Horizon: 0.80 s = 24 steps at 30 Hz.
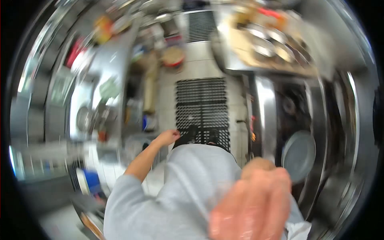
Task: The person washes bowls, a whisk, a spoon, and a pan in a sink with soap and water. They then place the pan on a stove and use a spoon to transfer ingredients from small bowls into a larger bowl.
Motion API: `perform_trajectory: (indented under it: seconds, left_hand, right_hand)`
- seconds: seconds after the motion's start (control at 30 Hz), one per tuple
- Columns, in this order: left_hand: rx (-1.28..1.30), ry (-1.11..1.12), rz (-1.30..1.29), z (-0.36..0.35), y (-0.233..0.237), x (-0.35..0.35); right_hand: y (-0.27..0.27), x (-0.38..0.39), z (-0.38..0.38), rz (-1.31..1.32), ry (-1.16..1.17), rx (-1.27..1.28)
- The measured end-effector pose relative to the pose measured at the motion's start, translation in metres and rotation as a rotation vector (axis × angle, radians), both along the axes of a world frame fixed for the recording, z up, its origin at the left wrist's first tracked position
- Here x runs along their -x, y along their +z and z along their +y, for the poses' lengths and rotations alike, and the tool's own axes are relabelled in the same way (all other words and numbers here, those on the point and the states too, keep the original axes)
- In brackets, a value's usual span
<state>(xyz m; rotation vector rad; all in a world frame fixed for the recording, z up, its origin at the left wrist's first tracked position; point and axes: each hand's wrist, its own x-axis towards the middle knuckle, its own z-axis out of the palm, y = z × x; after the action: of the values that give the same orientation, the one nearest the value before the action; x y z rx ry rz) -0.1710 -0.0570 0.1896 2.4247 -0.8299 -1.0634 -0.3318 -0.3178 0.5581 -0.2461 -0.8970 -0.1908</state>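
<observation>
My left hand (pixel 168 137) hangs low at my left side, beside the black floor mat (pixel 202 96). Its fingers are loosely curled together, with nothing showing in them. My right hand (pixel 254 200) is raised very near the camera, large and smeared by motion. Its fingers lie side by side and bent, and the fingertips and palm side are hidden. Below it, at the lower right, a crumpled white piece (pixel 299 231) shows at my side. In this view the grey round pan (pixel 299 156) on the stove is the thing nearest my right hand.
A steel counter (pixel 108 56) runs along the left. On the right are a dark stovetop (pixel 290 104) and a board (pixel 244 48) crowded with metal bowls. A red-rimmed round container (pixel 173 57) stands beside the aisle, where another floor mat (pixel 201 26) lies farther off.
</observation>
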Motion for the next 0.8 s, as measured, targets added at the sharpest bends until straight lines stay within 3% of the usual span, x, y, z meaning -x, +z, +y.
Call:
perform_trajectory:
  seconds: [0.07,0.1,0.13,0.2,0.27,0.33,0.37,0.4,0.47,0.5,0.53,0.57,0.6,0.7,0.8]
  left_hand:
    - [0.145,0.355,-0.013,0.029,-0.026,0.027]
    - [0.183,0.683,0.030,0.043,-0.032,0.044]
    - [0.233,0.997,0.070,0.058,-0.036,0.064]
    - [0.180,1.267,0.151,0.115,-0.091,0.121]
    - [-0.375,0.633,-0.093,0.175,-0.118,0.181]
    - [-0.541,0.662,0.247,0.212,-0.134,0.242]
    - [-0.533,0.763,0.225,0.224,-0.140,0.269]
    - [-0.524,0.855,0.208,0.226,-0.142,0.293]
    - [-0.243,1.632,0.402,0.198,-0.112,0.323]
    - [-0.161,1.743,0.398,0.199,-0.111,0.333]
    - [-0.107,1.750,0.396,0.199,-0.112,0.343]
    - [-0.057,1.743,0.392,0.202,-0.114,0.350]
    - [-0.020,1.749,0.397,0.209,-0.115,0.359]
    - [0.091,1.837,0.405,0.234,-0.119,0.389]
    - [0.167,1.959,0.396,0.265,-0.123,0.429]
  right_hand:
    - [-0.002,-0.006,0.003,0.126,0.163,-0.020]
    - [-0.016,-0.026,0.003,-0.067,0.241,0.027]
    - [-0.016,-0.033,0.009,-0.025,0.249,0.060]
    - [-0.016,-0.031,0.023,0.040,0.239,0.138]
    - [-0.085,-0.038,0.026,-0.124,0.305,0.161]
    - [-0.094,-0.068,0.035,-0.172,0.378,0.395]
    - [-0.133,-0.044,0.044,0.286,0.207,0.370]
    - [-0.177,-0.065,0.030,0.422,0.136,0.799]
    - [-0.267,-0.077,0.057,1.012,-0.009,0.894]
    - [-0.332,-0.066,0.051,1.177,-0.153,1.069]
    - [-0.411,-0.047,0.024,1.196,-0.056,1.252]
    - [-0.494,-0.016,0.005,1.392,-0.076,1.351]
    - [-0.526,0.023,0.009,1.426,-0.359,1.489]
    - [-0.541,0.113,0.000,1.716,-0.110,1.746]
    - [-0.511,0.139,0.039,1.655,0.031,1.843]
